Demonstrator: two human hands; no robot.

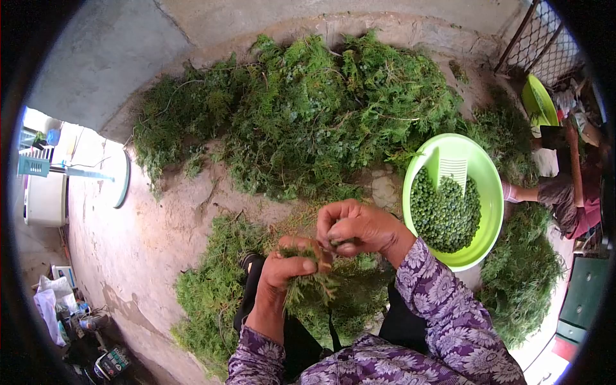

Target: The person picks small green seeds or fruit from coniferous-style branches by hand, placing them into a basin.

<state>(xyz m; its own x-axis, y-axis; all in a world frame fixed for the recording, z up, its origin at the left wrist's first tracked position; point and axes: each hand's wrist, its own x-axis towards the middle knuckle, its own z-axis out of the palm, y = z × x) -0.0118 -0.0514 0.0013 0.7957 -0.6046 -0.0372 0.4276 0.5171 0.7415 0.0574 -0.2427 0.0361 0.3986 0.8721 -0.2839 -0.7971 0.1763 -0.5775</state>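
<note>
My left hand (282, 268) is closed around a green evergreen sprig (307, 290), whose feathery tips stick out below the thumb. Just to the right and slightly higher, my right hand (362, 228) has its fingers pinched together close to the left fingertips. Something small and dark shows at that pinch, too small to make out. On my right stands a light green plastic basin (493, 192) with a ribbed washboard panel (453, 168). Many small round green cones or berries (446, 215) lie in it.
A large heap of cut evergreen branches (333, 115) lies ahead along the wall. More branches (212, 282) lie at my left, and others (523, 282) at the right. Another person's leg (525, 194) is beyond the basin. A pedestal fan (119, 176) stands far left.
</note>
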